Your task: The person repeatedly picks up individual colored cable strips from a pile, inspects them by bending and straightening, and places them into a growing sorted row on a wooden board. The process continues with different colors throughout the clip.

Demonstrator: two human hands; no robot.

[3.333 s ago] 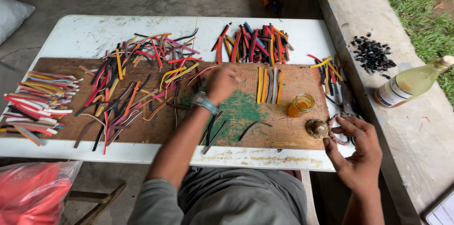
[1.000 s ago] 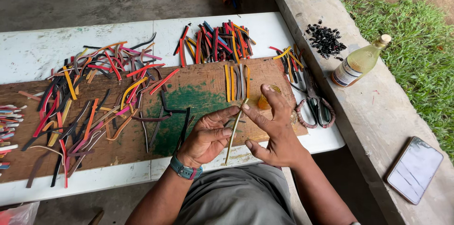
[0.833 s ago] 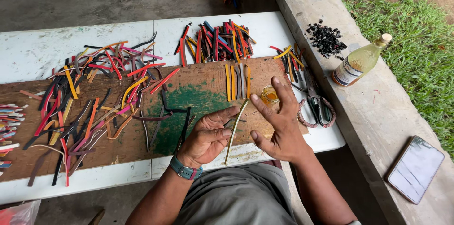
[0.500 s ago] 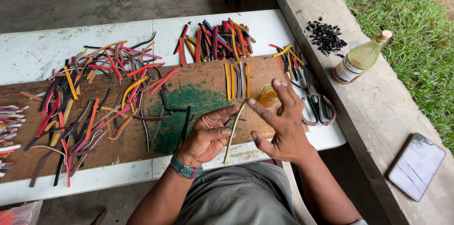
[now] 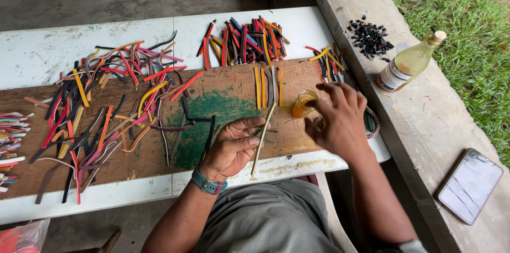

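On the white worktop (image 5: 48,56) lies a wooden board (image 5: 234,93) strewn with coloured strips. Your left hand (image 5: 232,146) grasps a pale strip (image 5: 263,138) near the front edge; your right hand (image 5: 340,120), fingers spread loose, reaches the small amber jar (image 5: 304,103). A labelled glass bottle (image 5: 406,64) of yellowish liquid lies on the concrete ledge (image 5: 425,125).

The left hand (image 5: 232,145) lies palm up, fingers curled, thumb pressed across the fingers in a pinch. The right hand (image 5: 338,120) hovers palm down, fingers spread forward.
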